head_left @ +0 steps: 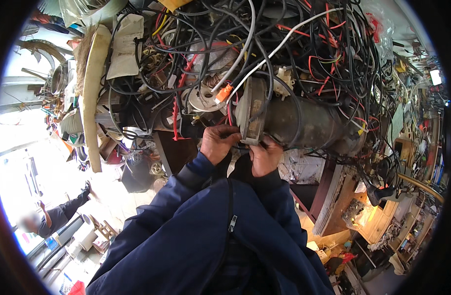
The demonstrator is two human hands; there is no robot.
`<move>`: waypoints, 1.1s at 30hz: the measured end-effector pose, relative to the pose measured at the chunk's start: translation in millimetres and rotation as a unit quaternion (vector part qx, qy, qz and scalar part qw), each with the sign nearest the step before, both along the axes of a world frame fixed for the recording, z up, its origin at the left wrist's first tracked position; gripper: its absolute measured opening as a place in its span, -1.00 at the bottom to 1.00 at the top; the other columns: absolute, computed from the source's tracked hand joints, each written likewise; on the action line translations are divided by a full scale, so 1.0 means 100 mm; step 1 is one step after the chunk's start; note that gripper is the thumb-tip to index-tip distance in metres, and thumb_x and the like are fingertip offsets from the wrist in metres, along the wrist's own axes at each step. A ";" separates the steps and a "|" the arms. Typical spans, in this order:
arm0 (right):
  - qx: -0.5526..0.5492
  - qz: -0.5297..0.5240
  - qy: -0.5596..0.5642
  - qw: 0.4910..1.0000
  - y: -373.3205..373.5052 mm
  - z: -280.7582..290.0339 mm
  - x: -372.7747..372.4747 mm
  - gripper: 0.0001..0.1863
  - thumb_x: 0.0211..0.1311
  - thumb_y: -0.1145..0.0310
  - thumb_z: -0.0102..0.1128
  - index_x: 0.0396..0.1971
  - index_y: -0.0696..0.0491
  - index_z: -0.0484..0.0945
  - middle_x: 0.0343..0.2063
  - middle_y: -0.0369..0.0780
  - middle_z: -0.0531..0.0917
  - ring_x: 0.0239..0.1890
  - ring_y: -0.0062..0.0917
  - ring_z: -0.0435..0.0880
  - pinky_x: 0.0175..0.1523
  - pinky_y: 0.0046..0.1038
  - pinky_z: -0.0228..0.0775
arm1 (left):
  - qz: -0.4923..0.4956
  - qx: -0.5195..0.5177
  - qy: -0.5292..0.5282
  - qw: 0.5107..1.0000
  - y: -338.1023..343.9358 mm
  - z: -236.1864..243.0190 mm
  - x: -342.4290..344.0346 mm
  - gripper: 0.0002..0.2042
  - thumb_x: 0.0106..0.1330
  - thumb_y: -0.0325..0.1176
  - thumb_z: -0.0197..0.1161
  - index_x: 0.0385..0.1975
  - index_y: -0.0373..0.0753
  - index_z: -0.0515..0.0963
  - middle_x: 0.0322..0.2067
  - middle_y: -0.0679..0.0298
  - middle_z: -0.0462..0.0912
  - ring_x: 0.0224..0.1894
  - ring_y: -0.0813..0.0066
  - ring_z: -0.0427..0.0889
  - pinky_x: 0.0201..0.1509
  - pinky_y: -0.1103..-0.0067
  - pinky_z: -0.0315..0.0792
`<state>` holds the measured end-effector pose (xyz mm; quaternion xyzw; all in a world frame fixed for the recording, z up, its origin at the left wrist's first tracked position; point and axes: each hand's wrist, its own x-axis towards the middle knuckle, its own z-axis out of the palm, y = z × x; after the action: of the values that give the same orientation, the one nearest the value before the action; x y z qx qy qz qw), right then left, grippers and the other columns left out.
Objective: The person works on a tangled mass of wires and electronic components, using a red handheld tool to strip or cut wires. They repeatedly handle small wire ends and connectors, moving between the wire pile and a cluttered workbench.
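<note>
A large dark metal cylinder (309, 123) lies sideways on the cluttered bench in front of me, with a wide banded end collar (255, 110) at its left end. My left hand (219, 143) is closed in a pinch at the collar's lower left edge; whatever sits between thumb and fingers is too small to make out. On the other side of the collar's bottom, my right hand (266, 156) has its fingers curled up against the underside, and their tips are partly hidden. An orange connector (224, 93) on a white cable hangs just above my left hand.
Tangled black cables (348, 64) cover the bench and drape over the cylinder. A pale round disc (205, 98) lies left of the collar. A long padded strip (91, 98) stands at the left. Another person (53, 216) is at the far left. A wooden board (382, 221) lies lower right.
</note>
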<state>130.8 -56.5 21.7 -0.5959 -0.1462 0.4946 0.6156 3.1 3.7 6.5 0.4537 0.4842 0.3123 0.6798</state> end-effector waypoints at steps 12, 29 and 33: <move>0.016 0.029 -0.087 0.996 -0.06 -0.22 0.06 -0.98 0.10 0.59 0.23 -0.45 0.18 0.61 -0.61 -0.25 0.59 -0.74 -0.75 0.36 -0.65 -0.70 0.11 | 0.003 -0.004 0.001 1.000 -0.03 -0.05 0.00 -0.90 0.13 -0.55 0.32 -0.37 -0.42 0.63 -0.47 0.28 0.67 -0.41 0.68 0.56 -0.32 0.66 0.46; -0.022 0.030 -0.021 0.999 -0.03 0.09 0.05 -0.94 0.07 0.56 0.23 -0.51 0.23 0.64 -0.59 -0.32 0.62 -0.51 -0.71 0.51 -0.40 -0.64 0.31 | -0.012 0.005 0.012 1.000 0.02 0.02 0.00 -0.90 0.15 -0.55 0.30 -0.36 -0.43 0.63 -0.48 0.29 0.67 -0.42 0.67 0.56 -0.31 0.65 0.46; 0.024 0.026 -0.024 0.999 0.00 -0.04 0.03 -0.95 0.09 0.57 0.25 -0.43 0.21 0.63 -0.61 -0.29 0.60 -0.66 -0.75 0.41 -0.56 -0.68 0.16 | -0.005 0.009 0.016 1.000 0.03 -0.05 -0.02 -0.91 0.16 -0.56 0.29 -0.36 -0.43 0.62 -0.48 0.28 0.67 -0.42 0.67 0.56 -0.32 0.66 0.46</move>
<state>134.2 -56.9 17.9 -0.5888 -0.1879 0.4924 0.6128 1.1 7.1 1.6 0.4676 0.4900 0.3058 0.6691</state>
